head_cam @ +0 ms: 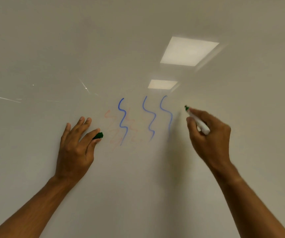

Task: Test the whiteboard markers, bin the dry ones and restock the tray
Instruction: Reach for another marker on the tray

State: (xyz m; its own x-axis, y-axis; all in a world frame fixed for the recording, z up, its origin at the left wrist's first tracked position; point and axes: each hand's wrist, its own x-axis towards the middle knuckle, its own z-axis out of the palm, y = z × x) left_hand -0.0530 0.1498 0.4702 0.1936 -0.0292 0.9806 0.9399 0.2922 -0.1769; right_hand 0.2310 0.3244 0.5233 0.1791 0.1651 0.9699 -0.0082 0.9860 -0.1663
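Right hand [208, 134] pinching a green whiteboard marker [197, 121] in a writing grip, uncapped tip [186, 107] raised toward the whiteboard [138, 40], just right of the rightmost blue squiggle [166, 115]. Hard to tell whether tip and surface are touching; no green line visible yet. Left hand [76, 146] spread flat against the board, fingers splayed, with the green cap [98, 135] nipped between thumb and forefinger.

Head view only. Testing step, judging by the pose: green marker about to be tried beside three blue squiggles [123, 121], with faint orange-red scribbles [119, 129] under and around the leftmost of them, possibly from a weak or dry marker. Next move likely calls for pressing the tip down and drawing a stroke, then reading its density before capping with the left hand. Neither tray nor bin in view, so sorting and restocking not yet checkable.

Plenty of bare board right of and below the tip, well apart from the blue marks; no board edge or frame showing anywhere. Ceiling-light reflections [189, 51] above, out of the way. Forearms well apart, no crossing needed.
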